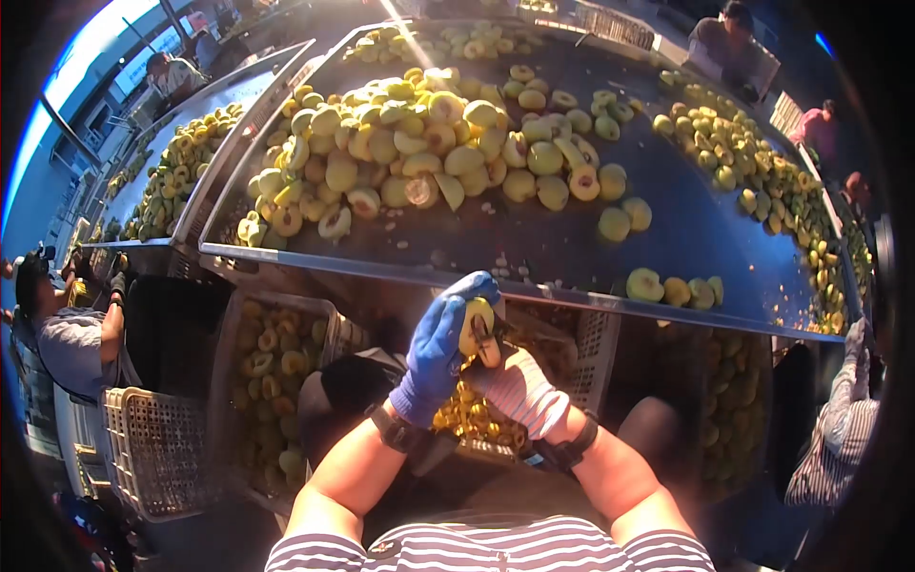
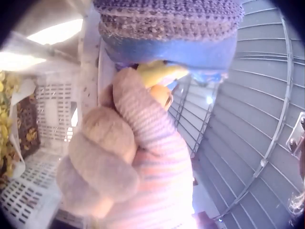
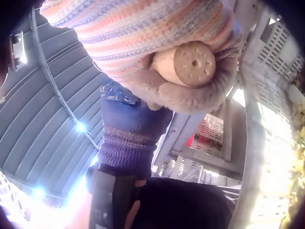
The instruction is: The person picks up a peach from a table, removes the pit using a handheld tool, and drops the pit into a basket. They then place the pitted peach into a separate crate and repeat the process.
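In the head view the left hand (image 1: pixel 435 351), in a blue glove, holds a yellow-green fruit piece (image 1: pixel 476 327) above the table's near edge. The right hand (image 1: pixel 522 389), in a striped knit glove, is right against it, by a dark narrow part at the fruit's face. In the right wrist view the right hand (image 3: pixel 167 62) has its fingers curled round a round wooden handle (image 3: pixel 194 64); the tool's other end is hidden there. The left wrist view shows the fruit (image 2: pixel 159 72) under the blue glove (image 2: pixel 169 45), touching or nearly touching the right thumb.
A metal table (image 1: pixel 572 248) bears a large heap of fruit (image 1: pixel 381 143), some halved. Below its edge stand crates of fruit (image 1: pixel 276 381) and a container of yellow pieces (image 1: pixel 481 419) between the knees. An empty crate (image 1: pixel 157 448) stands at left; other people are around the tables.
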The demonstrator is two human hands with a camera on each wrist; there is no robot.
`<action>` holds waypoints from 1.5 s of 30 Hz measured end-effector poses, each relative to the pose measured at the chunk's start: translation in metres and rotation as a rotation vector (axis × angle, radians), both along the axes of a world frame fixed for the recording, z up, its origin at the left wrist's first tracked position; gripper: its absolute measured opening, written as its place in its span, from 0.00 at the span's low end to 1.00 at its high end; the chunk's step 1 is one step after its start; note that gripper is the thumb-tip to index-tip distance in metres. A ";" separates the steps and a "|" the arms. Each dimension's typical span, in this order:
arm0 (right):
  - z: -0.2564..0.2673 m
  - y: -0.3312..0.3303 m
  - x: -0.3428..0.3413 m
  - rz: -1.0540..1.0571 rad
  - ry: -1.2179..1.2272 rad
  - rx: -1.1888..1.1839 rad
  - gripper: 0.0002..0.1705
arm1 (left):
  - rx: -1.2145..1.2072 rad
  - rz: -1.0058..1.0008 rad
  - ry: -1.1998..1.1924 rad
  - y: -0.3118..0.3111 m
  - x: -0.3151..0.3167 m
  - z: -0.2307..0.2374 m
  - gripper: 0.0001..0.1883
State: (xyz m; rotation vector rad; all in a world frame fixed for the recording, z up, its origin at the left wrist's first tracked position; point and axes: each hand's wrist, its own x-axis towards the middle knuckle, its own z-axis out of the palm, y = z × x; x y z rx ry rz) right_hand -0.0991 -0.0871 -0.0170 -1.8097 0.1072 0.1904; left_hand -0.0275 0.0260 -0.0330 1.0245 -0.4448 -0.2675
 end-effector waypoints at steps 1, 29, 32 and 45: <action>-0.011 0.002 0.000 -0.016 -0.089 -0.058 0.26 | 0.047 0.004 -0.010 0.002 -0.001 -0.001 0.25; -0.044 -0.010 0.005 0.125 -0.225 -0.666 0.24 | 0.283 0.213 -0.162 -0.002 -0.005 0.020 0.25; -0.010 -0.006 0.008 0.331 -0.091 -0.777 0.22 | 0.263 0.158 -0.104 0.004 -0.002 0.021 0.25; 0.035 -0.017 0.004 0.180 0.361 0.303 0.11 | 0.196 0.022 -0.028 0.008 0.016 0.028 0.19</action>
